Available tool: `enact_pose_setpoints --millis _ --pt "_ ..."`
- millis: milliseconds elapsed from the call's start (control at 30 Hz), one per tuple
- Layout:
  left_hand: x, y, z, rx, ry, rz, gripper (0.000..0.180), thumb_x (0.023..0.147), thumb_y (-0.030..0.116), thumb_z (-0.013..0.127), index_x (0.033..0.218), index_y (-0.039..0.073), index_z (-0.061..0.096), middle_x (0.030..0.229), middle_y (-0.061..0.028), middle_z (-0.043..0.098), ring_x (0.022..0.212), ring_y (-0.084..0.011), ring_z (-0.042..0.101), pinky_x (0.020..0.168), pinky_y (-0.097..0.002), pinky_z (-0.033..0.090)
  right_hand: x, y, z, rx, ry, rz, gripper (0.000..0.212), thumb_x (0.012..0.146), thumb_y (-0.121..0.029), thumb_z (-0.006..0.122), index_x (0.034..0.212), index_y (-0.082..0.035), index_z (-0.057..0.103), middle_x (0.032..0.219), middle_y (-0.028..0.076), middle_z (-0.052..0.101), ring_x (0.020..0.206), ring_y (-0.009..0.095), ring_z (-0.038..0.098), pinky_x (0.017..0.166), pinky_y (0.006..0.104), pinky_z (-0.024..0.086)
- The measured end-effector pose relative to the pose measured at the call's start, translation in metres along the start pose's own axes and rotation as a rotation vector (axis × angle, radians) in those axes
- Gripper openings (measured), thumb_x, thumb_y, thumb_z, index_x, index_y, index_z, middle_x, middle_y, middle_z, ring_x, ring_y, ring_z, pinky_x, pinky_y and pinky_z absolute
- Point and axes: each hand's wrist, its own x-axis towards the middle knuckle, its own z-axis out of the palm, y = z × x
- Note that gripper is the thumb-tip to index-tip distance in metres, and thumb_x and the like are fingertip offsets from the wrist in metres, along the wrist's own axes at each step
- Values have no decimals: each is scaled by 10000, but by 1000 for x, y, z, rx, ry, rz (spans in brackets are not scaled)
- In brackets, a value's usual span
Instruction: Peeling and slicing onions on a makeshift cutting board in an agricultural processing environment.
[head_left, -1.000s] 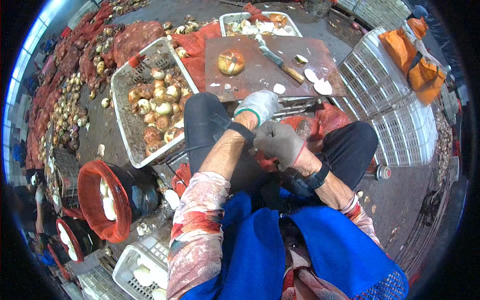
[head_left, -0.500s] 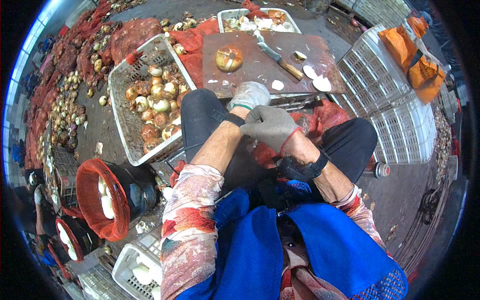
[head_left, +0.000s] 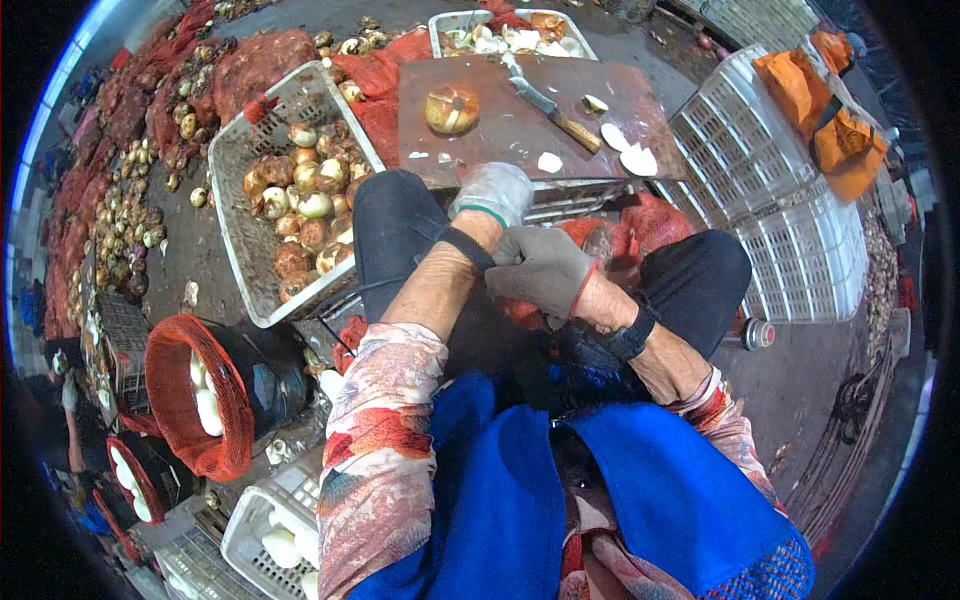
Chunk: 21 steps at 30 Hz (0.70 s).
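My left hand [head_left: 497, 192], in a whitish glove with a green cuff edge, is held in front of the board, its fingers curled into a fist. Round that wrist runs a dark wristband [head_left: 466, 247]. My right hand [head_left: 540, 268], in a grey glove with a red edge, is closed at the wristband and seems to pinch it; its fingertips are partly hidden. Beyond both hands lies a brown board [head_left: 480, 150]. On it rest a partly peeled onion [head_left: 452, 109], a wooden-handled knife [head_left: 556, 112] and white onion pieces [head_left: 638, 160].
At left stands a white crate [head_left: 243, 250] of unpeeled onions. Behind the board is another crate [head_left: 434, 38] with scraps. Stacked crates [head_left: 815, 245] stand at right, an orange bag [head_left: 848, 150] over them. A red net-lined bucket [head_left: 235, 440] holds peeled onions. A can [head_left: 758, 334] stands near my right knee.
The view has shifted slightly. My right hand has moved a little along my left wrist, and its fingers stay closed by the wristband. Knife and onion still lie on the board.
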Motion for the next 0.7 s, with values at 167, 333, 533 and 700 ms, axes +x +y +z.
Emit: enact_pose_setpoints --millis 167,333,533,700 --pt "8 -8 12 -186 127 14 241 851 242 565 885 46 701 948 -194 660 881 -360 642 793 -430 506 -1 32 16 57 196 -214 191 760 -232 658 751 -43 626 645 112 608 579 228 626 545 347 484" --pt "16 -3 3 -383 247 240 237 860 194 554 993 39 674 994 -192 656 871 -325 649 768 -399 526 -1 38 20 50 302 -400 180 725 -209 683 759 -48 610 706 122 597 671 276 630 610 357 491" --pt "11 16 -39 -2190 28 16 377 941 348 539 1027 -14 596 854 -85 598 765 -238 597 760 -404 516 -3 24 18 -40 362 -502 166 739 -150 690 715 -32 576 661 84 584 598 169 612 516 320 462" --pt "18 14 -50 -2484 253 258 318 938 334 546 991 21 562 886 -102 594 779 -248 603 770 -381 518 -12 1 -11 -69 289 -148 184 748 -184 659 709 -33 561 656 91 585 547 159 593 482 310 459"
